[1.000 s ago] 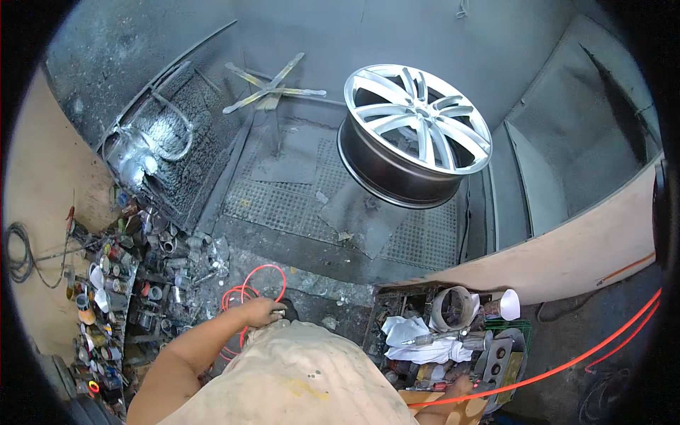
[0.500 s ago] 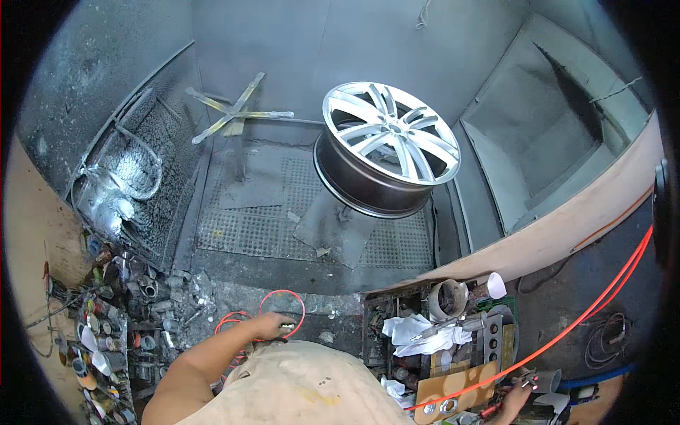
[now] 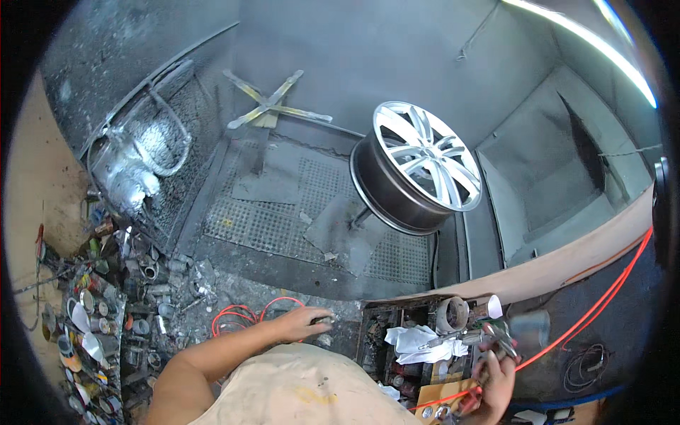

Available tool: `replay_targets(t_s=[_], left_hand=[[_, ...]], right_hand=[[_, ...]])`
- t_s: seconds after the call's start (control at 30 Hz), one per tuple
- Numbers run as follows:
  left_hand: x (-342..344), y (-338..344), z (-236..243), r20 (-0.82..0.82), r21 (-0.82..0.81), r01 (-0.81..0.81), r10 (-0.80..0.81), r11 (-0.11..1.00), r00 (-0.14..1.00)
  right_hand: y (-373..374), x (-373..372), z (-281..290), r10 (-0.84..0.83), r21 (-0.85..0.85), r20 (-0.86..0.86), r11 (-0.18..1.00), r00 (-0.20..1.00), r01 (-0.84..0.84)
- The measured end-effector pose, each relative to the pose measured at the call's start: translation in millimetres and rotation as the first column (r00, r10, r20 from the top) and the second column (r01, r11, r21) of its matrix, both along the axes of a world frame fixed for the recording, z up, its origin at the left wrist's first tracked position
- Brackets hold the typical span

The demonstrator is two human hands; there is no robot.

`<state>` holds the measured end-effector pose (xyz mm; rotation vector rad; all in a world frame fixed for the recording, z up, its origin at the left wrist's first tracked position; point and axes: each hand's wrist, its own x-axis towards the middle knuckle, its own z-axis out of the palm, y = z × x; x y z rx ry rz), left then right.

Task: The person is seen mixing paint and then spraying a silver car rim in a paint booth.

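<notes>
Half a second ago the right hand [image 3: 496, 391] was low beyond the near right corner of the cluttered bench [image 3: 370, 343]; now it is raised over the bench's right edge, its fingers wrapped around a metal spray gun [image 3: 501, 342]. That seems to leave the gun free of the clutter; whether the trigger is pressed cannot be told. A blurred grey cup [image 3: 530, 329] shows beside it, perhaps attached, and the red hose [image 3: 588, 316] passes behind the hand. The left hand [image 3: 301, 323] now sits nearer the bench's left edge, fingers curled; what they hold, if anything, is unclear. The silver wheel [image 3: 431, 151] remains raised above the grated floor [image 3: 258, 234], toward its right edge, untouched by either hand.
</notes>
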<state>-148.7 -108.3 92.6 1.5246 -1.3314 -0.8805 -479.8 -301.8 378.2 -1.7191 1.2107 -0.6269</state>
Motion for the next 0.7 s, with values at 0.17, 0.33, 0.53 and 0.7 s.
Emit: replay_targets(t_s=[0.17, 0.33, 0.53, 0.7], left_hand=[[3.5, 3.7, 51.6, -0.053, -0.108, -0.078, 0.072, 0.991, 0.996], [1.5, 22.5, 72.5, -0.08, -0.145, -0.106, 0.095, 0.984, 0.992], [-10.0, 48.2, 66.1, -0.182, -0.126, -0.264, 0.24, 0.956, 0.954], [-16.9, 37.7, 71.0, -0.247, -0.152, -0.44, 0.397, 0.885, 0.884]], right_hand=[[9.4, 159.5, -38.1, 0.423, -0.138, -0.171, 0.884, 0.89, -0.447], [34.9, 255.5, -98.6, 0.712, -0.247, -0.234, 0.614, 0.662, -0.749], [44.7, 277.3, -132.0, 0.86, -0.12, -0.176, 0.465, 0.479, -0.877], [37.9, 313.4, -119.8, 0.793, -0.228, -0.155, 0.551, 0.589, -0.803]])
